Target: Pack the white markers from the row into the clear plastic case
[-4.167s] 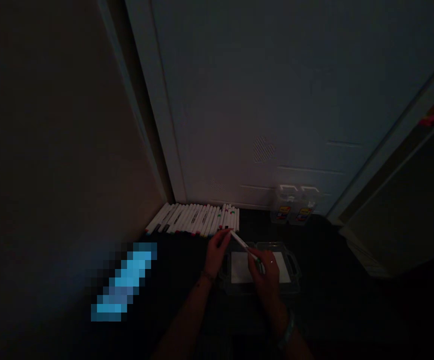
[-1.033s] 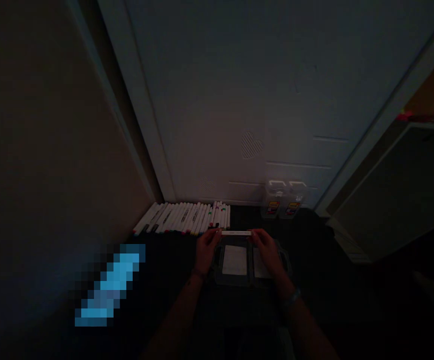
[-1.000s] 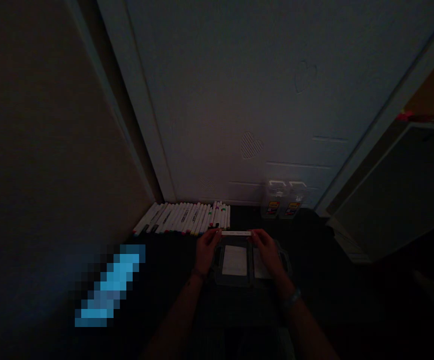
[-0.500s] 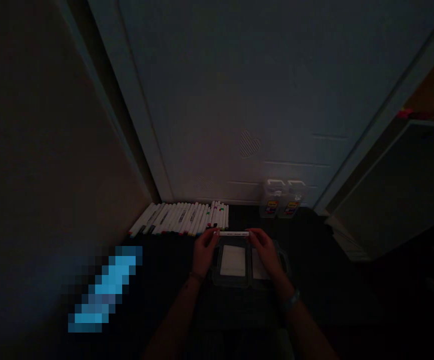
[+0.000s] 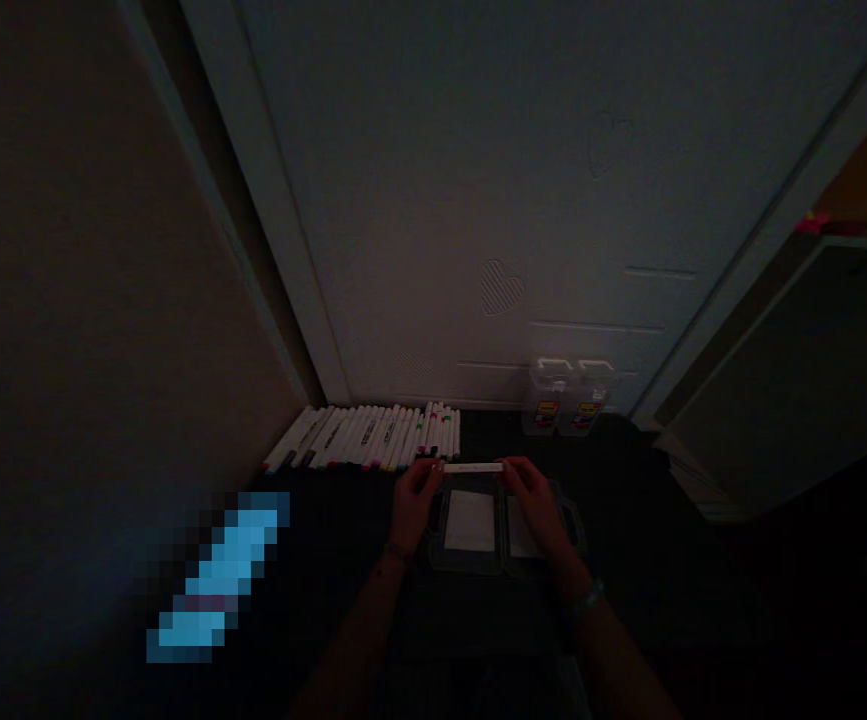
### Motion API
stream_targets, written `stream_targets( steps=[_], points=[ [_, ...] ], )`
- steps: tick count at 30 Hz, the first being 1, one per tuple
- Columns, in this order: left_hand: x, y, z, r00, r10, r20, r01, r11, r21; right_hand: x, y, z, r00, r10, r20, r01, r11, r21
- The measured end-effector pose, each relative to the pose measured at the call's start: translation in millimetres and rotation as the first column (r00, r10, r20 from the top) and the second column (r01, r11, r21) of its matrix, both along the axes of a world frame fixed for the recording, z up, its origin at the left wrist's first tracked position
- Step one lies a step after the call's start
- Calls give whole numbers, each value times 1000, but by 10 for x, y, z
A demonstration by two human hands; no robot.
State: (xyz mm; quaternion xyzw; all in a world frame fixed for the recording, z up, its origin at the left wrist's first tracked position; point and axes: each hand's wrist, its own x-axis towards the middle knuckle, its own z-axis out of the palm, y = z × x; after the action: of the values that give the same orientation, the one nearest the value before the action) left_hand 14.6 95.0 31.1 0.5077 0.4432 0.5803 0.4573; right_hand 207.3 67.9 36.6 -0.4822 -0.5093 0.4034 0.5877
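White marker (image 5: 473,467) | print (image 5: 480,467) illeg. | L hand (image 5: 410,500) & R hand (image 5: 533,500) pinching its ends

Slim, straight white stick-shaped marker (image 5: 473,468): dark printing along the barrel, too small to read in this light. Held roughly level in view, long axis running left-right, printed side toward camera. Left end pinched in the left hand (image 5: 412,503), right end in the right hand (image 5: 536,500); middle of barrel spans the gap. Grip covers both ends, so can't tell if it's capped.
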Motion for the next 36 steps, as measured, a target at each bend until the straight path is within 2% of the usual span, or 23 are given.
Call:
stream_targets(
  steps=[6,20,31,36],
  points=[
    [-12,16,-39,999,-28,-22,28,1000,4,4,8,-1,1000,-1,-15,0,1000,-4],
    [-14,19,-49,1000,-2,-29,2,1000,18,10,-14,7,1000,5,14,-5,1000,9],
    [-16,66,-136,998,-19,-57,21,999,33,12,32,-62,999,16,-40,-16,1000,-4],
    [-23,60,-125,998,-23,-57,25,999,30,10,44,-88,998,36,-46,-36,999,5]
  ],
)
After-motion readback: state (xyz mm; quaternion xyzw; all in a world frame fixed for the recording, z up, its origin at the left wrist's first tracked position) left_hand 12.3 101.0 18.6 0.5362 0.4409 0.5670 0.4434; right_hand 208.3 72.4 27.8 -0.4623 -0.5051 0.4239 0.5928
